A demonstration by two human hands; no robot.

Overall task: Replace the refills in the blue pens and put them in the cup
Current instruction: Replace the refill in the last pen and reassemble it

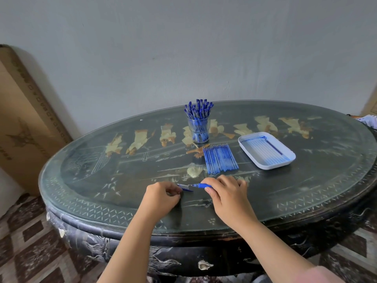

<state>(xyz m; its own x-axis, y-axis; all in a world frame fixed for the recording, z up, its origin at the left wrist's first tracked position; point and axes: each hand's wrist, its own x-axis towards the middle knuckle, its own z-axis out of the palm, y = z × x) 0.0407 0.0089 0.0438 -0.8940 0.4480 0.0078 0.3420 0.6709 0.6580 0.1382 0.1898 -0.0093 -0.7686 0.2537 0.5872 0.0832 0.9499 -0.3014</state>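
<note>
Looks well advanced, with the cup [199, 129] at the far side of the bench [102, 180] crammed with blue pens [199, 108], yet unfinished: right hand [226, 190] grip curled round one pen's barrel [204, 185] near the front, left hand [163, 194] grip pinching what seems its cap [185, 187], fresh refills [220, 160] waiting beyond.

Single head cam, wide-angle, above near edge of table [306, 190], facing forward-down toward wall [183, 48]. Table fills mid frame. Left hand [163, 196] and right hand [226, 193] close, lower centre. Floor [30, 252] lower left.
</note>
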